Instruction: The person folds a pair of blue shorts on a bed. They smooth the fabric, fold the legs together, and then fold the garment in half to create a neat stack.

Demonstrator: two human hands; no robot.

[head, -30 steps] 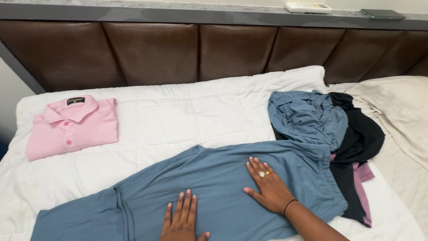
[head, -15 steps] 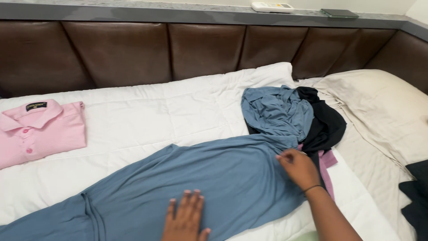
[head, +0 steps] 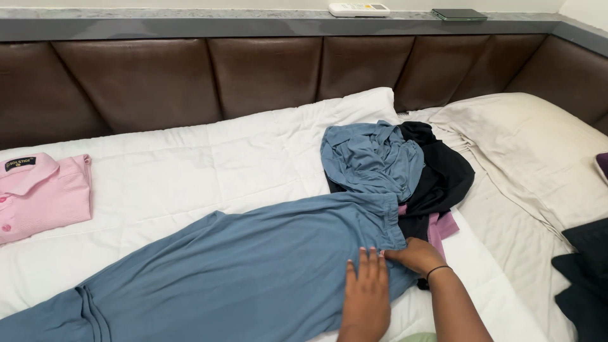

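White bedding point(head: 190, 171) covers the bed below a brown padded headboard point(head: 266, 76). At about five o'clock in the view, the left hand point(head: 366, 297) lies flat and spread on the blue trousers point(head: 253, 272), pressing the cloth down. Just beside it, the right hand point(head: 415, 255) pinches the trousers' waistband edge, its fingers closed on the fabric. The trousers stretch from there toward eight o'clock. At one o'clock from the hands sits a heap of blue and black clothes point(head: 399, 164). Far at nine o'clock lies a folded pink shirt point(head: 41, 196). A beige pillow point(head: 525, 145) rests at three o'clock.
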